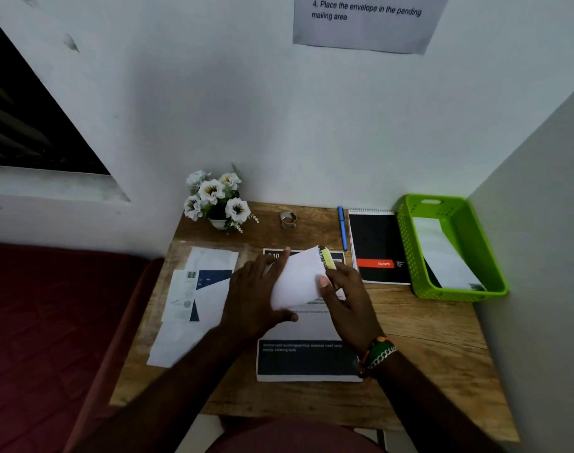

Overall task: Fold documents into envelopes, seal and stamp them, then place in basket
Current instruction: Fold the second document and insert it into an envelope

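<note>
Standing right by the tabletop (426, 338) here, so from the near edge out: there's a printed sheet (306, 361) with a dark band lying flat closest to the person. Just above it both hands are up on a white folded document (298, 279). The left hand (256, 299) has its grip curled around the paper's left edge, thumb under and a finger along the top. The right hand (347, 295) pinches the right edge, thumb pressed on the face. A yellow strip (327, 258) pokes out behind the paper, can't tell what it is.

Off to the left is a loose spread of envelopes (197, 289) and papers, well apart from the hands. Further back, a black notebook (380, 250), a blue pen (342, 228), a tape roll (288, 220) and a flower pot (217, 204). The green basket (406, 243) is far right with something white already in it.

My guess is the fold's still being worked. The paper is held in the air, so the crease could go crooked, and then it may jam going into an envelope
</note>
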Demonstrator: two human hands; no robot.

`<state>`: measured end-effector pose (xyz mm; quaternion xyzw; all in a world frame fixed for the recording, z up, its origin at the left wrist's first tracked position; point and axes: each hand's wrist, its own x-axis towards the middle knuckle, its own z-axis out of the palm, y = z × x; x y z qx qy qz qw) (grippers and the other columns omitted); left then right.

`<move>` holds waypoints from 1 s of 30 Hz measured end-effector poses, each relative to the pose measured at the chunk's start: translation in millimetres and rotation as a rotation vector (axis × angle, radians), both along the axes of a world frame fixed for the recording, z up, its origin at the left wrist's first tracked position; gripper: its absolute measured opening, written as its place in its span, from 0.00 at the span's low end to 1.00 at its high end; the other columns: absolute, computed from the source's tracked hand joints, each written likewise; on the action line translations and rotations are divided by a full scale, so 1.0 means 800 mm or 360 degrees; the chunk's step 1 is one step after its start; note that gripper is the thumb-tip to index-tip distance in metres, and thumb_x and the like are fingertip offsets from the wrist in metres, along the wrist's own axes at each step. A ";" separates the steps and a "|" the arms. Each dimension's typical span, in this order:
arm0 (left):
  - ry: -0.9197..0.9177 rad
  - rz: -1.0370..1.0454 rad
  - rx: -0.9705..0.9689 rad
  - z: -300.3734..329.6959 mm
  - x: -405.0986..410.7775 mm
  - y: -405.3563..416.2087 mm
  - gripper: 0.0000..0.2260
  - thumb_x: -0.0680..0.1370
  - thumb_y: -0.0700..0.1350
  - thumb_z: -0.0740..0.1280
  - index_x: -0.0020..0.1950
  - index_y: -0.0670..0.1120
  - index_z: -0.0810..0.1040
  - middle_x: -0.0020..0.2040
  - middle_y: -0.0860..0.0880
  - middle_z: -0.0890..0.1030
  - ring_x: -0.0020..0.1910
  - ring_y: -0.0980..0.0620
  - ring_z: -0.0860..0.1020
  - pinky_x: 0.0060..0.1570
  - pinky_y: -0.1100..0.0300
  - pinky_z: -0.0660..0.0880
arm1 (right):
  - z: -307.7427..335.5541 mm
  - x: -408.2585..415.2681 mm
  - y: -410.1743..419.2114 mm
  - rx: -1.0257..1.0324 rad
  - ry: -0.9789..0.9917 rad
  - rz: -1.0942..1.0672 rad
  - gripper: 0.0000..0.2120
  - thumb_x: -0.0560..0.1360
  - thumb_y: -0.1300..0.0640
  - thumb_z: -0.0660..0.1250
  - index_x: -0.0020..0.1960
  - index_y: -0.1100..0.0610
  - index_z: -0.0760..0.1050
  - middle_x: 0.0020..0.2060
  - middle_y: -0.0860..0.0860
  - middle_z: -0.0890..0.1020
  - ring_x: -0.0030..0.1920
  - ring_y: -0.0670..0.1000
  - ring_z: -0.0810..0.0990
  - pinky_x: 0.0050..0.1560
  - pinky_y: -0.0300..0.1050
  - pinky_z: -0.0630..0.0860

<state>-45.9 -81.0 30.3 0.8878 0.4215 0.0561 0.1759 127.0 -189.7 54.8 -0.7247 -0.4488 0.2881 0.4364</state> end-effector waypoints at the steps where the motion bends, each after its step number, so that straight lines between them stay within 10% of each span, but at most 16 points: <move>1: 0.0001 0.0002 -0.0008 0.000 0.002 -0.001 0.59 0.62 0.70 0.75 0.81 0.58 0.42 0.75 0.50 0.59 0.71 0.48 0.61 0.70 0.47 0.62 | -0.002 -0.001 0.001 -0.0032 0.0014 0.0023 0.12 0.82 0.46 0.61 0.63 0.45 0.77 0.61 0.43 0.73 0.60 0.31 0.70 0.60 0.32 0.72; 7: -0.0006 -0.0006 0.0003 -0.001 0.002 -0.003 0.58 0.63 0.70 0.74 0.81 0.58 0.42 0.76 0.49 0.60 0.71 0.47 0.61 0.69 0.46 0.63 | -0.003 0.001 0.007 -0.0203 0.0405 0.0081 0.05 0.79 0.42 0.65 0.53 0.34 0.77 0.55 0.44 0.79 0.53 0.45 0.80 0.53 0.51 0.82; 14: 0.0039 -0.0015 0.0033 0.003 0.007 -0.009 0.55 0.66 0.71 0.70 0.80 0.60 0.36 0.75 0.48 0.56 0.70 0.46 0.59 0.68 0.45 0.63 | -0.008 0.002 0.007 0.0230 0.0388 -0.0525 0.21 0.72 0.59 0.76 0.61 0.47 0.73 0.46 0.49 0.85 0.47 0.49 0.85 0.42 0.49 0.83; 20: 0.0024 -0.0039 0.0120 0.014 0.018 -0.015 0.53 0.67 0.71 0.69 0.79 0.63 0.36 0.74 0.48 0.56 0.68 0.45 0.60 0.64 0.44 0.64 | 0.006 -0.007 0.012 0.0400 0.0081 -0.0647 0.08 0.72 0.64 0.75 0.46 0.53 0.80 0.43 0.45 0.83 0.44 0.40 0.80 0.40 0.30 0.75; 30: -0.0100 -0.0083 0.0019 0.028 0.028 -0.012 0.51 0.66 0.72 0.69 0.80 0.64 0.41 0.79 0.51 0.50 0.76 0.46 0.53 0.73 0.43 0.56 | 0.021 -0.007 0.012 0.0437 -0.0064 -0.0539 0.12 0.75 0.64 0.73 0.53 0.48 0.82 0.47 0.43 0.84 0.49 0.41 0.82 0.42 0.26 0.74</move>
